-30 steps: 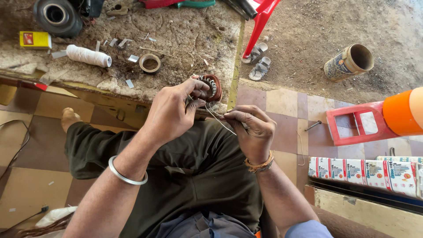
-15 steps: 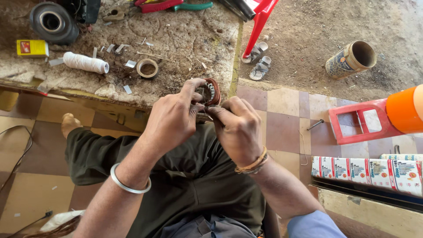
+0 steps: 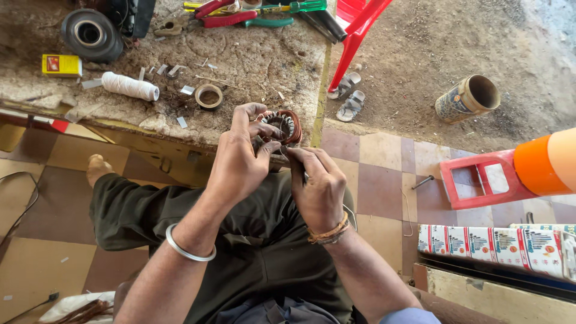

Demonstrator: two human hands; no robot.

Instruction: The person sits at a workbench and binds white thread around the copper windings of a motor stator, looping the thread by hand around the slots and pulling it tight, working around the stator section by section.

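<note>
- Dusty, pitted stone bench (image 3: 240, 66) ahead of us, checkered floor tiles below; we sit cross-legged at its edge.
- Both hands are closer together than a second ago: our right hand (image 3: 321, 189), then held apart with a thin wire drawn out, has closed in against the left.
- Left hand (image 3: 240, 162) grips the round copper-wound motor coil with its metal core (image 3: 287, 125), fingers curled over its near rim; the coil sits in the air just off the bench edge, much where it was.
- Right-hand fingers are pinched tight just below the coil; what they pinch is too small to tell.
- We judge the work has moved from pulling a strand to fine handling at the winding itself.
- On the bench, untouched: white thread spool (image 3: 129, 86), tan tape ring (image 3: 209, 96), small yellow box (image 3: 61, 65).
</note>
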